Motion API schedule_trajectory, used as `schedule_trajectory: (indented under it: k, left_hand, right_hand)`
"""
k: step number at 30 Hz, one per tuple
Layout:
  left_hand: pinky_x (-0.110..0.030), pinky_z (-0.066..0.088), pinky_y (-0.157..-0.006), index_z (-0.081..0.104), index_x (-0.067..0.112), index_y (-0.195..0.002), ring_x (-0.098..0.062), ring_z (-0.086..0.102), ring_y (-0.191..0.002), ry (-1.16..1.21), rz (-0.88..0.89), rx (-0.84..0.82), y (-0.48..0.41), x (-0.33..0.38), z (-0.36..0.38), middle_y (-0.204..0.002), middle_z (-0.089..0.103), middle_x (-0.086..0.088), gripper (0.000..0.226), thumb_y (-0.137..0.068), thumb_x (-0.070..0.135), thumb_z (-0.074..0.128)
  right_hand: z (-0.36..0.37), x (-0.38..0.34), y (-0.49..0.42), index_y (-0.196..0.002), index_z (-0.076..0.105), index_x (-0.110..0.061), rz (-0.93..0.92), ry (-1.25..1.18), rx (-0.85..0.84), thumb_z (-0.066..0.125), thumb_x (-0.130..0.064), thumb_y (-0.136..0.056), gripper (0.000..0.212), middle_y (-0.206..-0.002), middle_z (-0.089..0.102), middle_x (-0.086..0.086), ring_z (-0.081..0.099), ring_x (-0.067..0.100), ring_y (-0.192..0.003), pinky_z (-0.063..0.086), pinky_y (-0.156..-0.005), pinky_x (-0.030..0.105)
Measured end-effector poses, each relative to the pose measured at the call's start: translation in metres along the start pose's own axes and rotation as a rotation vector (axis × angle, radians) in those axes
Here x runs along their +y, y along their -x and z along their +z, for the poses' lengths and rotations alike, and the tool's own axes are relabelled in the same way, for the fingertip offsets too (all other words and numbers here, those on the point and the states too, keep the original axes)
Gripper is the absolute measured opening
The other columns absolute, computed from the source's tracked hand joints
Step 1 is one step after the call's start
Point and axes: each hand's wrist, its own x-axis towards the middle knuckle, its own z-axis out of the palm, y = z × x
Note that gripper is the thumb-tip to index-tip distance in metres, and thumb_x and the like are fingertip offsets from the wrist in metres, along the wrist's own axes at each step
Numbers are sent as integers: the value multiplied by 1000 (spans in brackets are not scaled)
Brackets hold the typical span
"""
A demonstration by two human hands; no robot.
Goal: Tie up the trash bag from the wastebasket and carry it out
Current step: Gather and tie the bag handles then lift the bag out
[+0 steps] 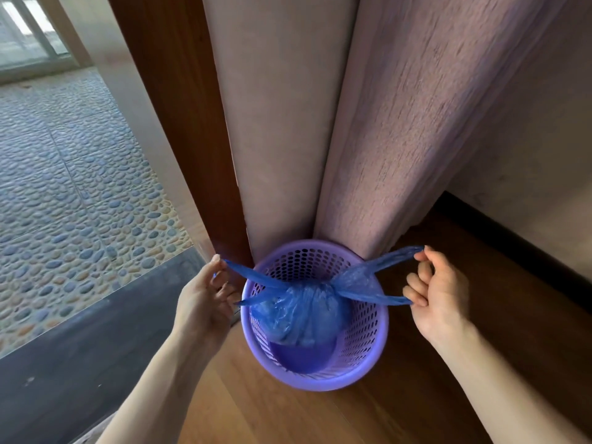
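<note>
A blue plastic trash bag (299, 310) sits inside a round purple perforated wastebasket (368, 344) on the wooden floor. The bag's top is gathered at the middle, and its two handle loops are stretched out sideways above the basket rim. My left hand (205, 299) grips the left loop just past the basket's left edge. My right hand (437, 294) grips the right loop beyond the right edge. Both loops are pulled taut. The bag's body fills the basket's upper half; the bare purple bottom shows below it.
Pinkish-mauve curtains (320, 139) hang right behind the basket. A dark wooden door frame (179, 116) stands left of them, with a dark threshold (80, 344) and pebble-patterned floor (64, 171) beyond. A wall with dark baseboard (512, 238) runs along the right.
</note>
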Motion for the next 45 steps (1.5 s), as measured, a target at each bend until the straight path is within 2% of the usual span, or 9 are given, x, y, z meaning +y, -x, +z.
schedule_trajectory:
  k: [3, 7, 11, 16, 20, 25, 31, 37, 45]
  left_hand:
    - [-23, 27, -55, 52, 19, -70, -8, 31, -48, -86, 13, -77, 5, -10, 16, -59, 40, 6, 21, -91, 15, 57]
    - [-18, 19, -41, 61, 10, -79, -6, 22, -44, -323, 118, -128, 16, -26, 39, -55, 33, 7, 22, -99, 13, 52]
    - [-19, 21, -38, 60, 13, -80, -8, 21, -44, -542, 278, -134, 25, -40, 56, -49, 28, 11, 19, -98, 17, 57]
    - [-21, 22, -41, 57, 14, -82, -9, 23, -46, -587, 342, -93, 25, -47, 65, -48, 30, 12, 21, -100, 22, 53]
    - [-20, 27, -42, 54, 10, -80, -8, 28, -48, -590, 387, 0, 33, -37, 73, -52, 36, 11, 23, -101, 20, 53]
    - [-23, 28, -43, 55, 13, -79, -9, 28, -49, -577, 355, 73, 96, 10, 127, -55, 34, 7, 24, -100, 22, 54]
    - [-24, 30, -45, 55, 12, -77, -8, 32, -49, -583, 328, 13, 207, 122, 238, -56, 41, 6, 23, -100, 16, 55]
    - [-32, 38, -58, 56, 9, -72, -16, 42, -60, -679, 335, -4, 316, 238, 329, -62, 47, -4, 24, -95, 18, 59]
    - [-35, 39, -58, 58, 7, -71, -16, 44, -58, -720, 437, -16, 430, 333, 387, -57, 47, 2, 24, -91, 22, 61]
  right_hand:
    - [15, 6, 15, -73, 57, -14, -145, 135, -171, 53, -14, -98, 24, -49, 26, -8, 19, 4, -36, 14, -36, 17]
    - [34, 26, 31, -72, 61, -14, -279, 291, -321, 59, -11, -96, 24, -43, 30, -13, 24, 3, -35, 19, -35, 16]
    - [52, 43, 40, -79, 54, -2, -352, 413, -472, 59, -26, -94, 30, -46, 35, -15, 30, 0, -42, 27, -41, 14]
    - [78, 55, 44, -68, 52, -22, -368, 442, -476, 58, -34, -92, 27, -51, 43, -14, 37, 9, -53, 32, -53, 35]
    - [86, 45, 59, -69, 50, -23, -368, 434, -506, 58, -41, -89, 28, -55, 44, -10, 37, 15, -54, 33, -53, 37]
    - [90, -43, 115, -75, 55, -15, -411, 555, -476, 58, -24, -99, 26, -55, 52, -9, 45, 5, -53, 42, -54, 32]
    - [126, -206, 198, -77, 62, -23, -401, 571, -412, 58, -19, -98, 22, -69, 69, -11, 62, 7, -64, 50, -63, 27]
    - [162, -361, 293, -78, 65, -14, -349, 517, -399, 60, -14, -96, 19, -66, 66, 2, 59, 13, -63, 50, -64, 34]
    - [180, -485, 406, -73, 61, -17, -399, 471, -383, 59, -16, -98, 25, -52, 57, -17, 51, 2, -51, 41, -60, 26]
